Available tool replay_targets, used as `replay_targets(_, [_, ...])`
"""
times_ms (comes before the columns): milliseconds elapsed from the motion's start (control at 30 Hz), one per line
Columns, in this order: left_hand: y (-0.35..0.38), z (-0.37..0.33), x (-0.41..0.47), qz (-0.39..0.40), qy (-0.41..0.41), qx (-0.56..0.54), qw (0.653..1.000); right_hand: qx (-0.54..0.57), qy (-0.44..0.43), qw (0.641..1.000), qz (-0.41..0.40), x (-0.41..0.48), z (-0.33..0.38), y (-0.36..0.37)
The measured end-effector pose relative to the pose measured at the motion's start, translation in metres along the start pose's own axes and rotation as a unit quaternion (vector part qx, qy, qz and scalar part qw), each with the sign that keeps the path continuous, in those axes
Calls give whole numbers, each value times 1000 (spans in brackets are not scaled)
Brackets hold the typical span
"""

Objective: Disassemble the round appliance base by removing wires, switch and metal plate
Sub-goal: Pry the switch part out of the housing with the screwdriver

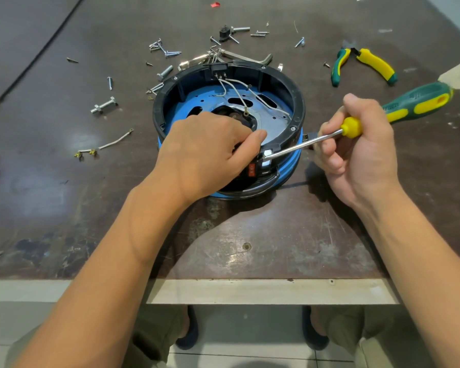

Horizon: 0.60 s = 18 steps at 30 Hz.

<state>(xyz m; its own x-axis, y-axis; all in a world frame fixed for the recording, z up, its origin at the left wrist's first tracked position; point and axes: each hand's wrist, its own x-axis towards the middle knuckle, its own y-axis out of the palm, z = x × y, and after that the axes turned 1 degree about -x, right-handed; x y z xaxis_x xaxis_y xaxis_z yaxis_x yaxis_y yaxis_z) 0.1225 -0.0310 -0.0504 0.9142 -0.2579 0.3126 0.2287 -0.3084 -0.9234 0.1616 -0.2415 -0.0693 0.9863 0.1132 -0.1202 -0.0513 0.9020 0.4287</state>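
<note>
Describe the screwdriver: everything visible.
The screwdriver has a green handle with yellow inlays, rubbery-looking, a yellow collar and a bare steel shaft. The right hand grips it around the collar, with the handle sticking out up and to the right. It lies at a shallow slant, tip down-left, touching a white part at the base's near rim. The tip's shape cannot be made out.

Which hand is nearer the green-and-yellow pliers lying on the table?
Right. The right hand, gripping the green-and-yellow screwdriver, is just nearer the person than the green-and-yellow pliers; the left hand holds the round blue-and-black appliance base, farther left.
</note>
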Motion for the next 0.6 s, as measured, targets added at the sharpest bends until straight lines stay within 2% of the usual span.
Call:
replay_targets(167, [0,-1,1,-2,4,8,1000,-6,68,998,12,4,0,-3])
replay_targets(467, [0,0,2,3,7,-7,1000,-1,96,995,26,9,2,-4])
replay_targets(600, [-1,-2,3,5,15,-13,1000,-36,128,991,28,9,-1,2])
